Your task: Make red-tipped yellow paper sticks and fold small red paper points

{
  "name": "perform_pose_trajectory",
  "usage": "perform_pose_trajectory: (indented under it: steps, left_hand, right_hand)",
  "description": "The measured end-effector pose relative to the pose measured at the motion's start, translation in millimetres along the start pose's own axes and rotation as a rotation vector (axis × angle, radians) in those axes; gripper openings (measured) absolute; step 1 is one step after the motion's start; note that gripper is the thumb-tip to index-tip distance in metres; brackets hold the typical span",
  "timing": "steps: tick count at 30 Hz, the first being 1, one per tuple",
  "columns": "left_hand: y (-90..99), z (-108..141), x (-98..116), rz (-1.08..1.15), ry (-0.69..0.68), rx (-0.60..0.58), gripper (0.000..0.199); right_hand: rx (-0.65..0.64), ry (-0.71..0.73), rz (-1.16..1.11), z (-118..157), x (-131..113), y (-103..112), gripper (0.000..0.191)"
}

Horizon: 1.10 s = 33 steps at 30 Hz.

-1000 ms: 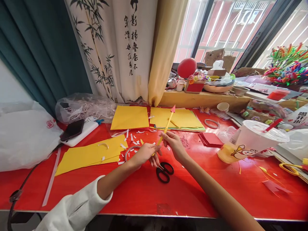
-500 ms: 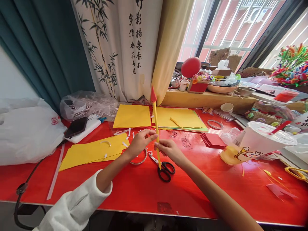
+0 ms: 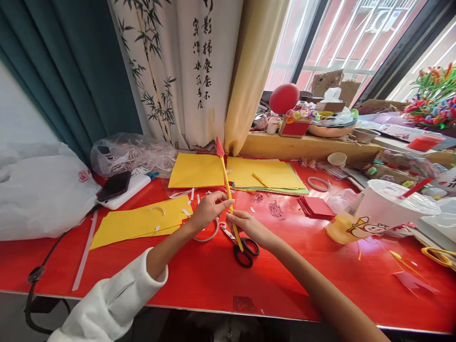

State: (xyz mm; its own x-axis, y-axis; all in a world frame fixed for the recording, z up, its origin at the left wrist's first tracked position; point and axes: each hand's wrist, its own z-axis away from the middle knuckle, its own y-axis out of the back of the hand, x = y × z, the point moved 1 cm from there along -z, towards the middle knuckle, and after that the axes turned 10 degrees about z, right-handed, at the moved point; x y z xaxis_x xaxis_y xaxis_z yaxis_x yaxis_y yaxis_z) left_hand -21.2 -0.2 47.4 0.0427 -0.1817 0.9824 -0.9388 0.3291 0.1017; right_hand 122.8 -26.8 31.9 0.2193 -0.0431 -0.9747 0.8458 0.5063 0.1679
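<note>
A thin yellow paper stick [image 3: 227, 183] with a red pointed tip [image 3: 220, 147] stands up at a slant, leaning a little left. My left hand [image 3: 210, 209] pinches it around the middle. Just below, my right hand [image 3: 247, 225] is closed on the same stick, thumb and fingers pressed together. The stick's lower end is over the black-handled scissors [image 3: 243, 260] lying on the red table [image 3: 199, 289]. A roll of tape [image 3: 210, 237] lies flat, partly behind my left hand.
Yellow sheets [image 3: 142, 219] lie left, with more yellow paper [image 3: 199, 171] behind. Red paper squares [image 3: 316, 208] and a large drink cup [image 3: 384, 209] are on the right. A phone [image 3: 114, 186] and plastic bag [image 3: 42, 190] sit far left.
The stick has tilted, its red tip shifting left and slightly down and its lower end slightly right. Both hands keep their hold. The camera view has shifted slightly.
</note>
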Motion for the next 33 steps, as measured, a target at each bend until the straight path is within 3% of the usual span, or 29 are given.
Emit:
perform_pose_trajectory:
  steps: [2, 5, 10, 13, 16, 22, 28, 33]
  left_hand:
    - [-0.3, -2.3, -5.0, 0.235, 0.143, -0.072, 0.031]
    - [0.5, -4.1, -9.1, 0.417, 0.195, -0.069, 0.034]
    - [2.9, -4.7, -8.9, 0.419, 0.208, -0.086, 0.039]
    - [4.3, -4.9, -7.9, 0.46, 0.217, -0.154, 0.041]
    - [5.3, -5.1, -9.3, 0.433, 0.19, -0.092, 0.038]
    - [4.7, -6.6, -14.4, 0.362, 0.177, -0.021, 0.039]
    - [6.4, -9.5, -14.5, 0.234, 0.162, -0.03, 0.04]
    - [8.1, -10.4, -17.9, 0.295, 0.201, 0.006, 0.039]
  right_hand:
    - [-0.038, -0.014, -0.048, 1.2, -1.9, -1.5, 0.039]
    - [-0.071, -0.042, -0.101, 1.0, -2.4, -3.7, 0.035]
    - [-0.087, 0.027, -0.215, 0.3, 0.9, -4.8, 0.024]
    - [-0.208, 0.009, -0.392, 2.9, 0.3, -2.6, 0.023]
    - [-0.314, -0.02, -0.422, 4.6, -0.2, -2.2, 0.029]
    - [-0.142, 0.009, -0.315, 0.3, 5.8, -11.6, 0.03]
    - [-0.112, -0.038, -0.375, 0.5, 5.4, -9.8, 0.031]
    - [-0.035, -0.044, -0.16, -0.4, 4.4, -11.2, 0.032]
